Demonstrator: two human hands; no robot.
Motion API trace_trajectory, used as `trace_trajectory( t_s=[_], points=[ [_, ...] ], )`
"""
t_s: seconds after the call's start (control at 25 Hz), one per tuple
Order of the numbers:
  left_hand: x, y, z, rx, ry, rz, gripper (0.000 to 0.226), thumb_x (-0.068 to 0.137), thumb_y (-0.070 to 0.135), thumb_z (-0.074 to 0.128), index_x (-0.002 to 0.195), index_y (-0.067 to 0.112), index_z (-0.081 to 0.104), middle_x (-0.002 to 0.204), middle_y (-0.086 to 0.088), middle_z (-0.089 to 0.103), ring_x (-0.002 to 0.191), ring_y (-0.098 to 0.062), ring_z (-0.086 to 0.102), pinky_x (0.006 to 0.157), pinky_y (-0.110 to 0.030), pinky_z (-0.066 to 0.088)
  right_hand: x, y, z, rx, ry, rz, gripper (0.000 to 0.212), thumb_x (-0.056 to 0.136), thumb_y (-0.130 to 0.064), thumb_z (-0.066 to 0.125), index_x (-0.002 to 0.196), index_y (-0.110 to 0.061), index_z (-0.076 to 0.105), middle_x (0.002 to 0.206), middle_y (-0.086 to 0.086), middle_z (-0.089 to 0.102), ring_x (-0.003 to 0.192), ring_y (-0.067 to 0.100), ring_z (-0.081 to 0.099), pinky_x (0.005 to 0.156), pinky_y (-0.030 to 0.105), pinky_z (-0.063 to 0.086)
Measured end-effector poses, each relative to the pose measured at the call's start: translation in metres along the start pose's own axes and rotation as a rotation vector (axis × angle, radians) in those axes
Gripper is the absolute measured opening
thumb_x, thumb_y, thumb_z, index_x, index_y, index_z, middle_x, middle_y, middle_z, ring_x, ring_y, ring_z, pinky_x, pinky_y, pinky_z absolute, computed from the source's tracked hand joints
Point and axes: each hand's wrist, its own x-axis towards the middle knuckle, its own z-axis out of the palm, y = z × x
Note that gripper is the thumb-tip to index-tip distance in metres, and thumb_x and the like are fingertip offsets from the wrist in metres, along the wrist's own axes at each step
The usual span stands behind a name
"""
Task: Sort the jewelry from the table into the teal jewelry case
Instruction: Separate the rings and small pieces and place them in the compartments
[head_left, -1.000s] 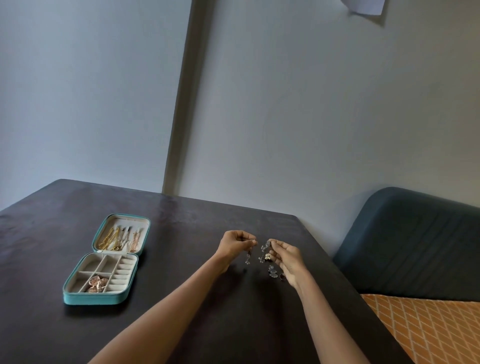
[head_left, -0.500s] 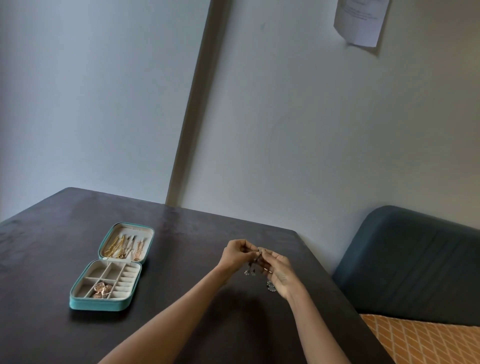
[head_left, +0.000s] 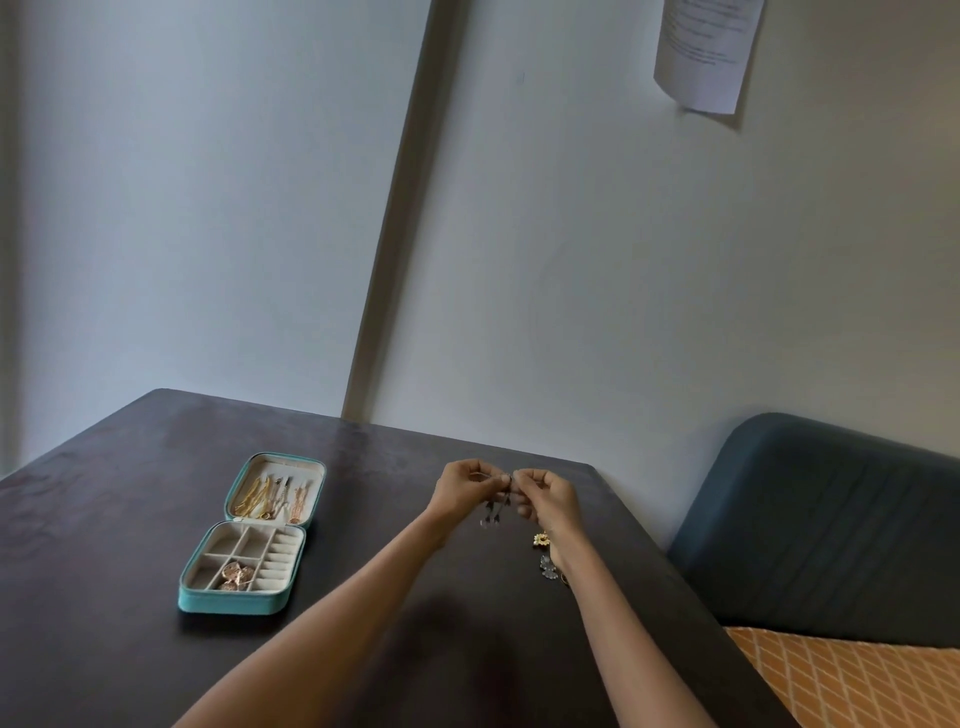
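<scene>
Open teal jewelry case (head_left: 236, 603) flat on table — dangling silver earrings (head_left: 491, 514) well right.

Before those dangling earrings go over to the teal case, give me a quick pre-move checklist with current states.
1. Case open: ok, the teal jewelry case lies open with its lid flat.
2. Free compartment: ok, several tray sections look empty.
3. Grip: ok, left hand and right hand both pinch the dangling earrings.
4. Pair untangled: cannot tell, too small.
5. Path to case: ok, bare table between.
6. Table cleared: not ok, gold flower piece and other pieces remain by the right wrist.
</scene>
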Motion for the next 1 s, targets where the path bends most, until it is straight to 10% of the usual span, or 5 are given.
trace_trajectory(
  t_s=[0.32,1.0],
  points=[
    [-0.014,0.034,-0.025,-0.197,-0.002,-0.021,0.008,0.089,0.014,0.062,0.084,0.009,0.065,0.09,-0.009,0.069,0.079,-0.012,0.065,0.075,-0.021,0.05,-0.024,-0.015,0.018,-0.129,-0.073,-0.112,0.011,0.086,-0.027,0.066,0.092,-0.017,0.066,0.084,-0.004,0.066,0.079,0.007,0.058,0.064,0.019,0.045],
    [-0.023,0.069,-0.072,0.307,0.048,0.176,0.006,0.084,0.018,0.069,0.08,0.015,0.07,0.081,0.0,0.072,0.07,-0.005,0.063,0.07,-0.016,0.046,-0.047,-0.026,0.066,-0.011,-0.17,-0.038,0.014,0.095,-0.018,0.05,0.097,-0.018,0.064,0.091,0.002,0.063,0.08,0.01,0.055,0.07,0.022,0.045]
  ],
)
